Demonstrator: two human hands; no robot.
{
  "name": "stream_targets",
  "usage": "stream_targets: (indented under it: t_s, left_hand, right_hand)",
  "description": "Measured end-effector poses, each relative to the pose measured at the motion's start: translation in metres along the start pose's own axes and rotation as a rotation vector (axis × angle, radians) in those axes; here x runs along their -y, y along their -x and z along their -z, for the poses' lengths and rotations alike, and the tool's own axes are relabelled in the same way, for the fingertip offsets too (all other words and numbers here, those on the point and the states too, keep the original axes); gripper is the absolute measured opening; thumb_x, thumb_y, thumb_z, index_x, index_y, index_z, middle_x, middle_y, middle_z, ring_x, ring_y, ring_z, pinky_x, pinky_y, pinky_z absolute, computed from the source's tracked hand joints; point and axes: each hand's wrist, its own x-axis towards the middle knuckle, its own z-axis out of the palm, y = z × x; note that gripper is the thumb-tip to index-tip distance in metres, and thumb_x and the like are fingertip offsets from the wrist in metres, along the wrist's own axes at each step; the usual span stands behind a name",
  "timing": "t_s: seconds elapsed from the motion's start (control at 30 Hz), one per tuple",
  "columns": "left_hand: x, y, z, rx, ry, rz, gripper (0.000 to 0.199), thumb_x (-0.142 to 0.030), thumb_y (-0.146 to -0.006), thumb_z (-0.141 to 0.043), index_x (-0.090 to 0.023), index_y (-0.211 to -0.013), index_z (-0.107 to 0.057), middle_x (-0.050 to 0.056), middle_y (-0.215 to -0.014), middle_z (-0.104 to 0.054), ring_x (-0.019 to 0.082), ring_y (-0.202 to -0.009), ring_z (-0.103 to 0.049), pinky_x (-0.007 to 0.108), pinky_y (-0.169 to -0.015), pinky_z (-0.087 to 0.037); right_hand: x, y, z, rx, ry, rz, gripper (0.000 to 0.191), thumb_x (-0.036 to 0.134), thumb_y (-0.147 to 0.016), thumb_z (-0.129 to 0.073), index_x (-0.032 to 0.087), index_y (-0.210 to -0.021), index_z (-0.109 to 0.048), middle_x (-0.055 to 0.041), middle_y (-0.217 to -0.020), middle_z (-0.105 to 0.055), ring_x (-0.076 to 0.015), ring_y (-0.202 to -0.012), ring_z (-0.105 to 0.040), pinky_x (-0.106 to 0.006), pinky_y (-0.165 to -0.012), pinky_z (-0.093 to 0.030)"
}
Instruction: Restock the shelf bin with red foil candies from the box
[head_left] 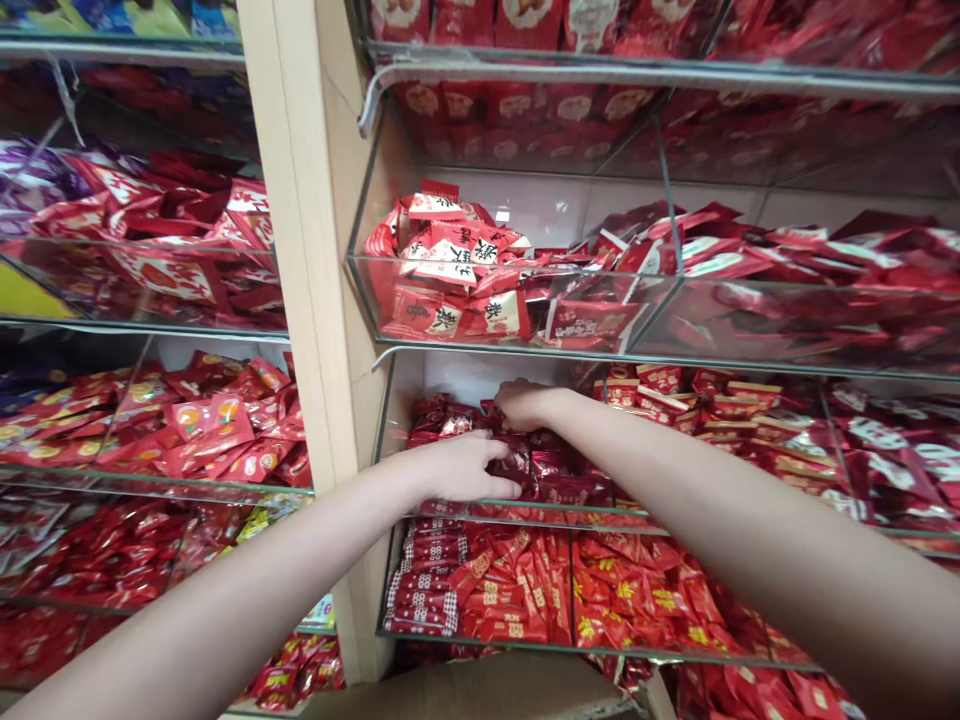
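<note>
My left hand [472,466] rests over dark red, shiny candy packets [559,488] in a glass-fronted shelf bin. Its fingers are apart, with thumb and fingertips touching the packets. Further back in the same bin, my right hand [527,404] reaches in from the right with its fingers curled down at a dark red candy packet [487,408]. Its fingertips are partly hidden, but they appear closed on that packet. More packets lie loosely heaped between and behind both hands.
A glass shelf [480,350] runs just above my wrists, holding red and cream packets [450,250]. A wooden post [319,330] stands left of the bin. Below are bins of red packets [517,590] and a cardboard box [480,690]. Clear dividers separate neighbouring bins.
</note>
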Motion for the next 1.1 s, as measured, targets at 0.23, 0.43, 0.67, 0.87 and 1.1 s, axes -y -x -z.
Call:
stream_targets:
  t_s: [0.23,0.43,0.67,0.87,1.1]
  left_hand:
    - [0.002,-0.002,-0.004,-0.075,-0.051,-0.013,0.047,-0.058,-0.067,-0.044,-0.021,-0.093,-0.058,0.005,-0.09,-0.056,0.021,-0.082,-0.053,0.029,-0.075,-0.041]
    - [-0.001,-0.005,-0.006,-0.109,-0.081,0.015,0.052,-0.06,-0.063,-0.046,-0.02,-0.093,-0.058,0.006,-0.091,-0.054,0.022,-0.085,-0.052,0.031,-0.076,-0.042]
    - [-0.001,-0.007,-0.005,-0.066,-0.113,0.05,0.056,-0.063,-0.06,-0.046,-0.02,-0.094,-0.058,0.008,-0.098,-0.054,0.025,-0.09,-0.051,0.035,-0.078,-0.042]
    - [-0.001,-0.006,-0.006,-0.115,-0.137,0.057,0.054,-0.064,-0.059,-0.046,-0.02,-0.088,-0.061,0.007,-0.095,-0.056,0.025,-0.088,-0.053,0.035,-0.077,-0.042]
    - [0.003,-0.006,-0.007,-0.077,-0.055,-0.022,0.04,-0.054,-0.065,-0.047,-0.021,-0.079,-0.063,0.002,-0.084,-0.063,0.018,-0.075,-0.056,0.026,-0.068,-0.043]
  right_hand:
    - [0.0,0.005,0.008,0.007,-0.007,0.048,0.049,0.029,-0.059,-0.061,0.013,-0.106,-0.055,-0.0114,-0.105,-0.06,-0.0242,-0.089,-0.056,-0.025,-0.062,-0.041]
    - [0.002,0.002,0.0,0.035,-0.006,0.097,0.04,0.031,-0.066,-0.053,0.01,-0.1,-0.059,-0.0135,-0.098,-0.062,-0.0223,-0.08,-0.059,-0.025,-0.059,-0.041]
    - [-0.002,-0.001,0.004,-0.032,-0.078,0.103,0.05,0.038,-0.065,-0.054,0.008,-0.105,-0.055,-0.0138,-0.097,-0.062,-0.022,-0.079,-0.058,-0.025,-0.059,-0.041]
    - [0.005,0.001,0.008,-0.021,-0.068,0.115,0.049,0.032,-0.063,-0.056,0.01,-0.107,-0.054,-0.0139,-0.102,-0.06,-0.0217,-0.08,-0.057,-0.024,-0.055,-0.04]
    - [0.018,0.0,0.004,-0.029,-0.013,0.158,0.036,0.027,-0.068,-0.05,0.012,-0.099,-0.06,-0.0124,-0.095,-0.064,-0.0222,-0.075,-0.059,-0.027,-0.055,-0.039]
